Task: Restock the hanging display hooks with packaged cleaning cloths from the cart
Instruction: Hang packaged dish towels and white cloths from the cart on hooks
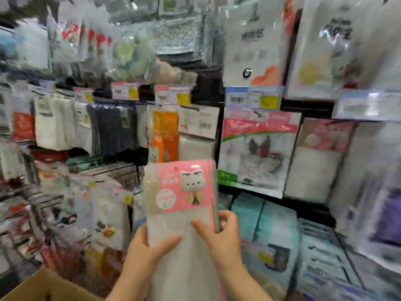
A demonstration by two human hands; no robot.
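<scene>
Both hands hold one pink-headed cloth pkg (181, 205) upright, just below the orange pack (163, 135) on its hook. Left hand (147, 246) grips its left edge; right hand (221, 235) pinches its right edge. Risk: the view is blurred, so the hang hole may miss the hook and the pkg may slip.

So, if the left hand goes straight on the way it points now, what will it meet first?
Probably the orange pack hanging just above the pink pack that the left hand holds; depth is unclear in this blurred view, so it may lie farther back.
</scene>
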